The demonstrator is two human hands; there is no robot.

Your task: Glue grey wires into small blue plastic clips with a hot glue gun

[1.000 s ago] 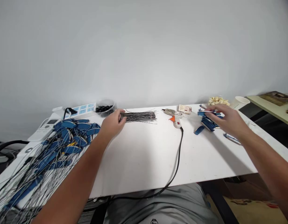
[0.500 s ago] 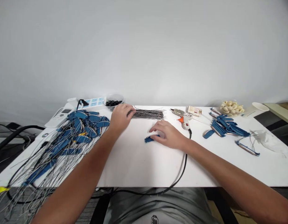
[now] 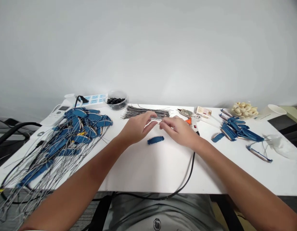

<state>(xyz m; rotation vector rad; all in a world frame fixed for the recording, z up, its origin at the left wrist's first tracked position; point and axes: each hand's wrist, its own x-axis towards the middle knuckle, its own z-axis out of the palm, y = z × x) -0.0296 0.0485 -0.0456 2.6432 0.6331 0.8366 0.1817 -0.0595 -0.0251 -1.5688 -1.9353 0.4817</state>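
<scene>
My left hand is just in front of a bundle of thin dark wires, its thumb and fingers apart and nothing visible in them. Fingertips pressed together, my right hand faces it at the bundle's right end. Something small and thin may be in that pinch, but I cannot make it out. Below the hands, a short curved blue piece with a pale edge lies by itself on the white table.
Blue pieces with long wires are heaped at left, near a power strip and a bowl of black bits. Right are a glue gun, small box, blue pieces, cream-coloured pieces and a cup.
My right hand has left the blue piece and moved up toward the wires. My left hand has come right and nearer, toward my right hand. The view has shifted slightly.
</scene>
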